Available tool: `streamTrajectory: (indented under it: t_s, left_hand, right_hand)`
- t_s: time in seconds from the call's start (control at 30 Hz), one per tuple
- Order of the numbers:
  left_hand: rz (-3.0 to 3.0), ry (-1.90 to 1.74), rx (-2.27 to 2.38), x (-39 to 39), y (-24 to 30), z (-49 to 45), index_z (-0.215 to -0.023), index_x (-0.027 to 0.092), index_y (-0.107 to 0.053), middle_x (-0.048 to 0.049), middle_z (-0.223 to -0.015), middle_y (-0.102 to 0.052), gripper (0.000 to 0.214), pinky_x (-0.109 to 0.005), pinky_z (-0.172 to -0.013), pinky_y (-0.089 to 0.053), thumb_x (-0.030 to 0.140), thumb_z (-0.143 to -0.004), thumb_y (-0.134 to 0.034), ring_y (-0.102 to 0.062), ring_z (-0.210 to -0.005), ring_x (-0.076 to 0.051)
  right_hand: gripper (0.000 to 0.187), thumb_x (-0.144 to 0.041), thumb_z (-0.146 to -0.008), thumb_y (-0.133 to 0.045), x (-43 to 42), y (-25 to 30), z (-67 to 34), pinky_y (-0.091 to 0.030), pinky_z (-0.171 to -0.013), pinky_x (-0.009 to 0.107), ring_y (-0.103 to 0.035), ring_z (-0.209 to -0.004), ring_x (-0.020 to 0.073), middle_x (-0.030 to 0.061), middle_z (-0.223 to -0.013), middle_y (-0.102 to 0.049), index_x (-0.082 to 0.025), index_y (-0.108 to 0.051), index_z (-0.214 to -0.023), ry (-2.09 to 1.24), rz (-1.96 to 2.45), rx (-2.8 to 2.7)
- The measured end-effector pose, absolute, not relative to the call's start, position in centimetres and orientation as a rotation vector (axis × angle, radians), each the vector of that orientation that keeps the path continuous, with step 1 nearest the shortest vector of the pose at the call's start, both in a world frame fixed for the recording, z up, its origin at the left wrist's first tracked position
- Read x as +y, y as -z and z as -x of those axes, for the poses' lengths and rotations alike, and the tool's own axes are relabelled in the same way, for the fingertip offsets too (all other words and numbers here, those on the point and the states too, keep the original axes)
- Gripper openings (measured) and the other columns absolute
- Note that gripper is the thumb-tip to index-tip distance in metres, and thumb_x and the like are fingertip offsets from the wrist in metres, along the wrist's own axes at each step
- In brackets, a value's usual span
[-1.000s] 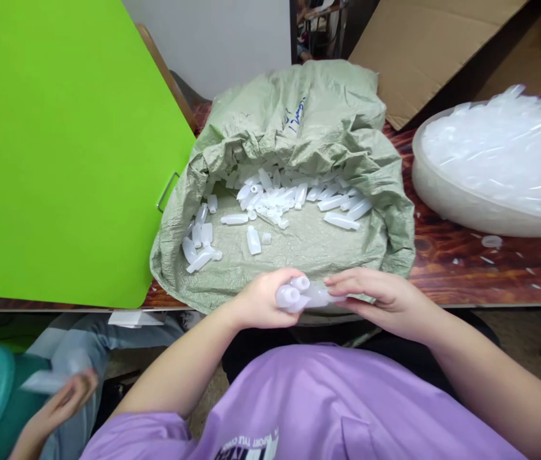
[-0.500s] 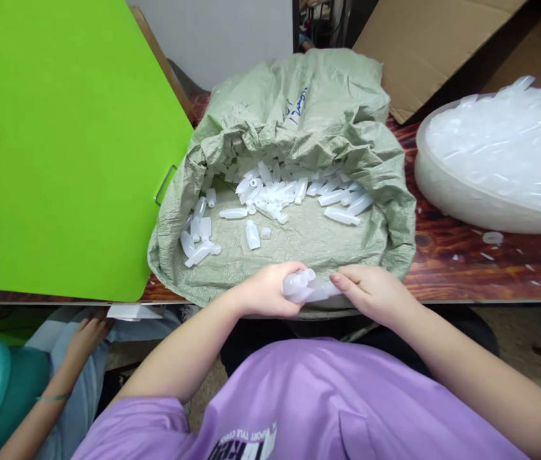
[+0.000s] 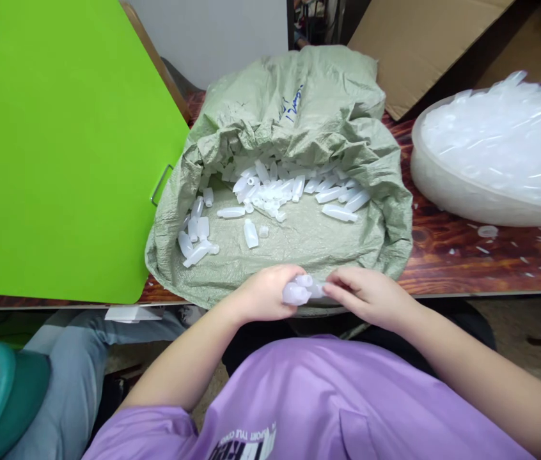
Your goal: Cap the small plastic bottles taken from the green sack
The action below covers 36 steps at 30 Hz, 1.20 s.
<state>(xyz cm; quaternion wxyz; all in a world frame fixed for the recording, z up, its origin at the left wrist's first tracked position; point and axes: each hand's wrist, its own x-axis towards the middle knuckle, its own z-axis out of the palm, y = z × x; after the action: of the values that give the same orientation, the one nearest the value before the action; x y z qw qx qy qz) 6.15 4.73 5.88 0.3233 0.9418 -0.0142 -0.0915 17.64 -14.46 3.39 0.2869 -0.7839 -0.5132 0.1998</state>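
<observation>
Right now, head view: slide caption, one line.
Left hand grips small translucent bottles while the right hand touches them, near the mouth of an open green sack holding more.

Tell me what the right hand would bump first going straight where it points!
Probably the whitish bottles in the left hand; the right hand seems to touch one, but depth is unclear.

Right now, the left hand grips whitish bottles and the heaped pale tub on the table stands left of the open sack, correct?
Wrong side: the head view shows the heaped pale tub right of the open sack. The left hand does grip whitish bottles.
</observation>
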Motion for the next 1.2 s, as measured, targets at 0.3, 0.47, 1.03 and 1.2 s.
streamTrajectory:
  t_s: [0.3, 0.47, 1.03, 1.2]
  left_hand:
    - [-2.434, 0.202, 0.051, 5.2, -4.6, -5.6, -0.099, 0.02, -0.055, -0.0011, -0.091, -0.062, 0.038, -0.025, -0.072, -0.044, 0.019, -0.062, -0.058, -0.058, -0.08, -0.016]
    - [-2.339, 0.159, 0.099, 5.5, -4.0, -5.4, -0.103, 0.02, -0.054, 0.0003, -0.091, -0.062, 0.042, -0.024, -0.068, -0.045, 0.02, -0.061, -0.061, -0.058, -0.077, -0.014]
    - [-2.55, -0.033, 0.067, 3.9, -3.1, -4.6, -0.099, 0.019, -0.053, -0.0034, -0.097, -0.063, 0.031, -0.03, -0.079, -0.046, 0.023, -0.069, -0.056, -0.059, -0.088, -0.019]
    - [-2.622, 0.105, -0.202, 1.5, -4.3, -4.1, -0.099, 0.019, -0.054, -0.0038, -0.094, -0.063, 0.024, -0.031, -0.079, -0.044, 0.028, -0.077, -0.053, -0.059, -0.086, -0.02]
  right_hand:
    - [0.022, -0.029, -0.091, -0.041, -14.1, -2.9, -17.5, -0.048, -0.077, 0.036, -0.057, -0.088, 0.0198, 0.0093, -0.096, -0.06, -0.018, -0.056, -0.104, -0.447, 1.927, -1.575]
    - [0.026, -0.029, -0.09, -0.044, -13.9, -2.4, -17.5, -0.048, -0.077, 0.034, -0.057, -0.089, 0.0193, 0.0102, -0.1, -0.059, -0.017, -0.052, -0.111, -0.447, 1.872, -1.62]
    - [0.039, -0.05, -0.083, -0.049, -13.1, -2.4, -19.6, -0.047, -0.068, 0.028, -0.058, -0.073, 0.0145, 0.0043, -0.083, -0.063, -0.015, -0.061, -0.097, -1.041, 1.711, -1.05]
    - [0.04, -0.048, -0.089, -0.038, -10.0, -4.0, -22.4, -0.047, -0.074, 0.034, -0.059, -0.081, 0.0196, 0.0082, -0.09, -0.063, -0.017, -0.062, -0.095, -0.58, 2.073, -1.073]
